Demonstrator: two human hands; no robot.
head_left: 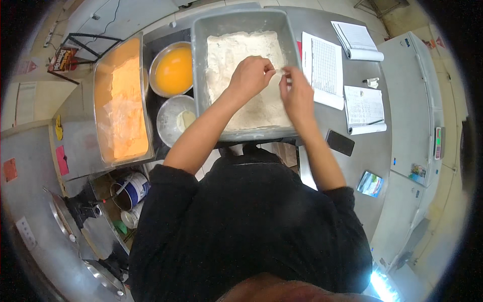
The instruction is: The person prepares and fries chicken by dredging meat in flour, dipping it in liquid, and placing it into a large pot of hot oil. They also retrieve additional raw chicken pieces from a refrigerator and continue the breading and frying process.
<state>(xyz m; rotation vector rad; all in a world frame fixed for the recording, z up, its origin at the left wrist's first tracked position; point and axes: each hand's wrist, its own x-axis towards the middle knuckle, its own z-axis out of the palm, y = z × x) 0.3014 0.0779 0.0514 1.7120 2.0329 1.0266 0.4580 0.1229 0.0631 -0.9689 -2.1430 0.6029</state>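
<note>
A tall white cabinet (410,116) stands right of the grey metal table (365,157). Left hand (250,76) and right hand (299,96), almost closed, pinch one small whitish piece (278,72), lengthwise left to right.

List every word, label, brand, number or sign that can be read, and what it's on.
Red package, far left: bold lettering, not copied here.
Ruled sheet beside the gray tub: too small to read.
Upper notepad: too small.
Lower notepad: handwriting, too small.
Blue packet: print too blurred.
Device, far right: display too small.

Grey tub (199,65), off-white powder (256,108), orange liquid (174,71), gridded white paper (326,70)
</note>
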